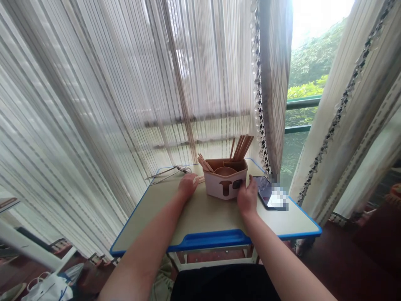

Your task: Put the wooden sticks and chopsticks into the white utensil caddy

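A white and brown utensil holder (214, 187) with compartments stands upright on the table. Thin wooden sticks (203, 162) lean in its left part, and a bundle of chopsticks (242, 148) rises from the back right. My right hand (247, 200) grips the holder's right front corner, thumb at the front and fingers along the side. To the left of the holder, my left hand (188, 187) is closed around pale chopsticks (199, 179) whose ends point at the holder. Beyond this hand lie metal spoons (184, 169) and other long metal utensils (163, 173).
The small table (153, 217) has a blue edge and a blue front tray. A dark phone or tablet (265, 192) lies right of my right hand. Sheer curtains (125, 83) hang behind the table. A white bag (48, 288) rests on the floor at left.
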### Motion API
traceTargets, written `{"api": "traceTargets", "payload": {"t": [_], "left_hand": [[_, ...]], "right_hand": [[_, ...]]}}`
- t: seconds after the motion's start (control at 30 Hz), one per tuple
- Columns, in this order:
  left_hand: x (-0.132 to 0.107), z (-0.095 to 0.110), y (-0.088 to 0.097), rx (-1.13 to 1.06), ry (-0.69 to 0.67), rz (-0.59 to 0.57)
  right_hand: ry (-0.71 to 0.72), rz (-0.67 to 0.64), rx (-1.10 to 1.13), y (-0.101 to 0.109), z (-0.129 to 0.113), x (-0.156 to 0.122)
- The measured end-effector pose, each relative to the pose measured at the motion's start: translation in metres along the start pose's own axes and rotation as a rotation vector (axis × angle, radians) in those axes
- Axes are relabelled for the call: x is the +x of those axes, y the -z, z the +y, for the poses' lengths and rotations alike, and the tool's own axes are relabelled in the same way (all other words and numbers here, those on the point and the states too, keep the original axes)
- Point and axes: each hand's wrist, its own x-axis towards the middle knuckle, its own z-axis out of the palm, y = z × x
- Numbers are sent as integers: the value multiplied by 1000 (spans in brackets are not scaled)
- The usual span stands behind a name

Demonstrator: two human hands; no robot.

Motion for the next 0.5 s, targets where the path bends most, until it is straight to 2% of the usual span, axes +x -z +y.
{"api": "traceTargets", "payload": {"t": [0.07, 0.1, 0.2, 0.27, 0.5], "left_hand": [[6, -1, -9, 40, -31, -55], [8, -1, -12, 43, -49, -101], [10, -2, -15, 37, -87, -191], [7, -4, -12, 57, -66, -203], [-7, -12, 12, 211, 111, -261]], "right_hand": [[64, 209, -32, 2, -8, -5], [163, 223, -26, 2, -13, -8], [541, -58, 7, -2, -29, -18], [655, -211, -19, -5, -38, -22], [731, -243, -37, -6, -41, -26]]}}
